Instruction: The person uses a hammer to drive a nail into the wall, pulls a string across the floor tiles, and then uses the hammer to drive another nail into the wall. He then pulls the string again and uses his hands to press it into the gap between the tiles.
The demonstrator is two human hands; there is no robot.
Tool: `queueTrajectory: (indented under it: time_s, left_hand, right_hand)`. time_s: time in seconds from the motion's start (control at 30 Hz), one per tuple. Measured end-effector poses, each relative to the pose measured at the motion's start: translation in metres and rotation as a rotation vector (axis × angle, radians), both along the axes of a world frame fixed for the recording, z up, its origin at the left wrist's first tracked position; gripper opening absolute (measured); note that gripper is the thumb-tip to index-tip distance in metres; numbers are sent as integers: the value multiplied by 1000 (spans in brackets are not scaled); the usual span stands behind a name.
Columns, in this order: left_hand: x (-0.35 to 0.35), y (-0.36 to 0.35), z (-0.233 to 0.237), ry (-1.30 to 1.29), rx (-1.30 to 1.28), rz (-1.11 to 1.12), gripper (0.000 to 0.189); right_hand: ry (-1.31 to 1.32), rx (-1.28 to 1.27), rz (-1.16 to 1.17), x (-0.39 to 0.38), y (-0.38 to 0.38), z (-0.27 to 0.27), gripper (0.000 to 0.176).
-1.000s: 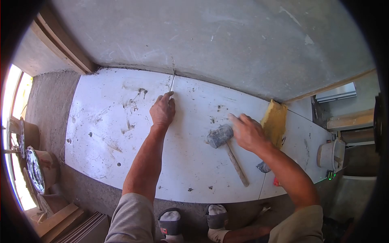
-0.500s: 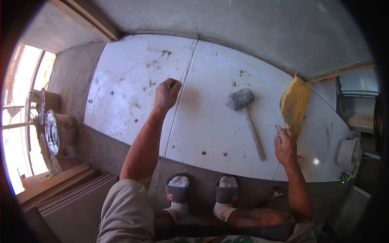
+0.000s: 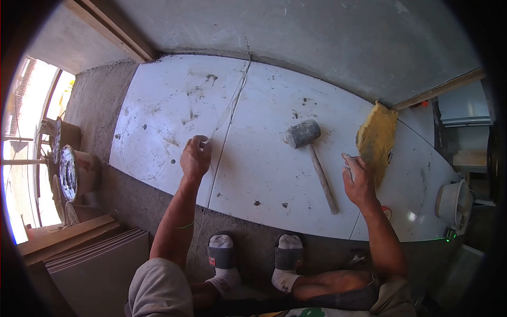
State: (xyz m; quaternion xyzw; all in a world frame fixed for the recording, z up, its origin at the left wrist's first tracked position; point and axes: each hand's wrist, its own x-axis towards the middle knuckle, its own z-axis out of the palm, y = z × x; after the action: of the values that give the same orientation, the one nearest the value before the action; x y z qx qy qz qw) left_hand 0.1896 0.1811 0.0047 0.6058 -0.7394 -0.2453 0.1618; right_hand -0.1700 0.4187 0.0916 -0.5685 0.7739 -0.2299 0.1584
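Note:
Over the left large white tile (image 3: 153, 105) is my left hand (image 3: 196, 157), fingers pinched together on a thin pale string (image 3: 230, 108). The string runs across the tiles near the joint and trails down toward my feet. My right hand (image 3: 359, 182) hovers over the right-hand tile (image 3: 259, 174), fingers loosely bent and apart, with pale dust on the tips. Just beyond it lies a worn yellow sponge (image 3: 378, 138). Between my hands a rubber mallet (image 3: 303, 134) rests on the tile, its wooden handle pointing toward me.
A grey wall (image 3: 317, 47) borders the tiles at the far side. To the left stand a mortar-smeared bucket (image 3: 79, 171) and a stack of tiles (image 3: 100, 264) beside wooden boards (image 3: 74, 235). At right are a white basin (image 3: 453, 203) and a small device with green lights (image 3: 450, 234).
My left hand has moved toward me and left, away from the tile joint, with the string now slack beside it. My right hand has shifted slightly left and toward the far side.

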Motion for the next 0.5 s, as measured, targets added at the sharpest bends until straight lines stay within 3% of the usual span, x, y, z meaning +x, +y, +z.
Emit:
queueTrajectory:
  time_s: [0.1,0.3,0.37,0.5]
  left_hand:
    - [-12,-9,-2,-43,-107,41,29]
    - [-74,-61,-9,128,-177,-83,28]
    - [-98,-89,-14,79,-378,-135,31]
    - [-149,-134,-19,-23,-422,-168,35]
  right_hand:
    - [13,-5,-2,-4,11,0,31]
    - [-68,33,-141,-11,54,-1,29]
    - [-48,28,-160,-10,64,-2,28]
    - [-47,27,-174,-12,68,-4,27]
